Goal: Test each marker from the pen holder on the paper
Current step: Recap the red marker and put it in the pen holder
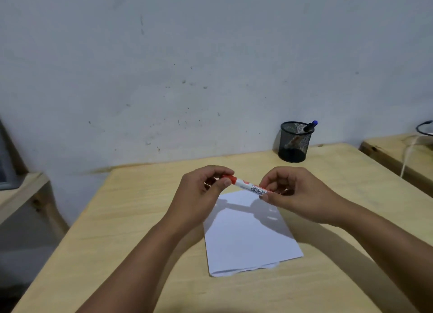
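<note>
A red and white board marker (246, 185) is held level above the far end of the white paper (248, 237). My left hand (201, 193) pinches its red cap end. My right hand (295, 193) grips the other end of the barrel. The paper lies flat on the wooden table (131, 219), with a few short marks near its right edge. A black mesh pen holder (294, 141) stands at the table's far right, with a blue-capped marker (310, 126) leaning out of it.
A grey wall runs behind the table. A lower wooden surface (18, 191) sits to the left. Another wooden table (398, 155) stands to the right, carrying a white cable (407, 155) and a dark round object (425, 129).
</note>
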